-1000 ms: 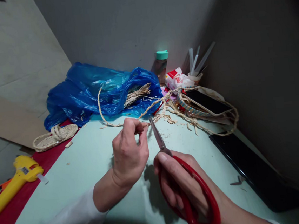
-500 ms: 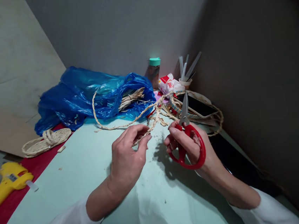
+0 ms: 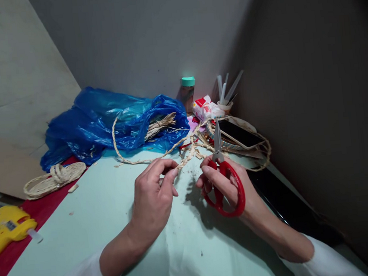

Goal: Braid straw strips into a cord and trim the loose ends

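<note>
A pale green tabletop (image 3: 112, 205) stood against grey walls (image 3: 148, 41); a glossy, crumpled blue plastic bag (image 3: 104, 124) held dry straw (image 3: 161, 125). My left hand (image 3: 153, 193) pinched a rough, braided tan cord (image 3: 186, 157) running away toward the bag's opening; my right hand (image 3: 225, 183) was wrapped around red-handled, sharp-tipped metal scissors (image 3: 218, 156).

Glue gun (image 3: 9, 230) far left, fibre bundle (image 3: 160, 126) in bag (image 3: 94, 125), scissors (image 3: 218, 157) in right hand (image 3: 221, 181), bottle (image 3: 187, 95) at back

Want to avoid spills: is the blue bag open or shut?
Open: the blue bag gapes, showing a bundle of dry strands inside.
</note>
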Tool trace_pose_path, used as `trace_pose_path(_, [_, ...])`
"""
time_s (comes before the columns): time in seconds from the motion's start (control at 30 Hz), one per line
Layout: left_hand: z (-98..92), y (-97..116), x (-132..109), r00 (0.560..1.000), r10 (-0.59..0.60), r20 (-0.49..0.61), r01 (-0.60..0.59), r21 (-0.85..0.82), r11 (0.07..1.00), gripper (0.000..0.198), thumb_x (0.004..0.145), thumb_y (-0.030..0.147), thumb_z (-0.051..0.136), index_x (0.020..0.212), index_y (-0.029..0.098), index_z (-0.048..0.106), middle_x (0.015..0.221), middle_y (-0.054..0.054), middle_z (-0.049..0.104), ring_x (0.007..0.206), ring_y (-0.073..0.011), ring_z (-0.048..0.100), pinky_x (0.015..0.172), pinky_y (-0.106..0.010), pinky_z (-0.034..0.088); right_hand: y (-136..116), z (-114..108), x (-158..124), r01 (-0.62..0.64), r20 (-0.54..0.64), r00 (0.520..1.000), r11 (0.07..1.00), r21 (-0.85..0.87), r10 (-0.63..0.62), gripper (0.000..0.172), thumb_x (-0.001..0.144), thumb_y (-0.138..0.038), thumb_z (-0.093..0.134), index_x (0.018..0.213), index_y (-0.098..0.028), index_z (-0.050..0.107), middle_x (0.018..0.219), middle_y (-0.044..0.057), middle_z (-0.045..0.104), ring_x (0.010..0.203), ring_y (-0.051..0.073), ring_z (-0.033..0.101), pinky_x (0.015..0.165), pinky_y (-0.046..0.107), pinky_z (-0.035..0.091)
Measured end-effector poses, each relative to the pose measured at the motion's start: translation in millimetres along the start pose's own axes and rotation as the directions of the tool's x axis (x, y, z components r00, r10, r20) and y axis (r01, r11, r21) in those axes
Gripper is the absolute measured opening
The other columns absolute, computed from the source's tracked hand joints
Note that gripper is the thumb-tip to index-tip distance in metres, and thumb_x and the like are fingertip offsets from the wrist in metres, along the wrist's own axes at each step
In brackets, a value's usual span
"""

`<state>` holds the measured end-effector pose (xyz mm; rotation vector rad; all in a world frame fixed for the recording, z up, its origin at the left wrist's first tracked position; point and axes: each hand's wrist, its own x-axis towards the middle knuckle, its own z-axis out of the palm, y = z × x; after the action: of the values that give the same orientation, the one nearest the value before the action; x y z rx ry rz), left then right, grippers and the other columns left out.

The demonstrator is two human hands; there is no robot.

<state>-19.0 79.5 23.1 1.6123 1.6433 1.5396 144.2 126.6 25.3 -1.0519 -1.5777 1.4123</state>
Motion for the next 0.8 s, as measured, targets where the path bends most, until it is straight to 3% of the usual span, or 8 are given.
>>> trace_pose_path(0.13, [-1.9,3,2,0.993,-0.023,0.114,0.023,-0.004,1.0,0.01,0.092,0.018,0.05,0.086,0.02,0.057,0.077,0.002,0.059,0.053,-0.0079,0.052,0.051,-0.021,0.044,3,-1,1,0.041,0.001,0.999,0.998,-0.037,-0.041,0.027,0.089,-0.047,0.055,0.092,-0.02,0.053,0.07,0.003,0.068,0.055,0.014,0.06,0.048,0.022,0.047])
trace_pose_path(0.3, [-1.3,1,2,0.981,0.168,0.097,-0.183,0.167,0.969,0.007,0.087,0.017,0.059,0.081,0.019,0.056,0.075,0.001,0.059,0.066,-0.0113,0.054,0.06,-0.023,0.043,5,-4,4,0.06,-0.047,0.997,0.998,-0.023,-0.061,0.028,0.089,-0.048,0.056,0.091,-0.02,0.053,0.07,0.003,0.068,0.055,0.014,0.06,0.051,0.023,0.048])
trace_pose_path(0.4, [2.3,-1,-4,0.937,0.32,0.141,-0.345,0.233,0.909,0.008,0.088,0.013,0.058,0.081,0.018,0.056,0.072,0.001,0.056,0.063,-0.0112,0.051,0.058,-0.023,0.041,5,-4,8,0.024,-0.078,0.997,0.99,0.138,-0.013,0.032,0.085,-0.05,0.06,0.092,-0.02,0.053,0.073,0.003,0.067,0.061,0.016,0.062,0.058,0.027,0.051])
trace_pose_path(0.57, [10.9,-5,-17,0.821,0.506,0.265,-0.571,0.336,0.749,0.009,0.09,0.01,0.051,0.093,0.017,0.057,0.072,-0.001,0.055,0.063,-0.0146,0.054,0.055,-0.026,0.04,0,-4,10,-0.095,0.042,0.995,0.915,0.393,0.086,0.042,0.076,-0.05,0.072,0.097,-0.019,0.052,0.079,0.004,0.069,0.063,0.016,0.064,0.061,0.028,0.052])
trace_pose_path(0.8, [17.1,1,-25,0.766,0.592,0.251,-0.633,0.454,0.627,0.009,0.091,0.01,0.05,0.092,0.017,0.054,0.068,0.0,0.055,0.058,-0.0152,0.054,0.052,-0.028,0.039,-3,-4,7,-0.141,0.099,0.989,0.844,0.518,0.105,0.045,0.071,-0.043,0.077,0.1,-0.017,0.054,0.079,0.003,0.069,0.056,0.012,0.06,0.056,0.023,0.048])
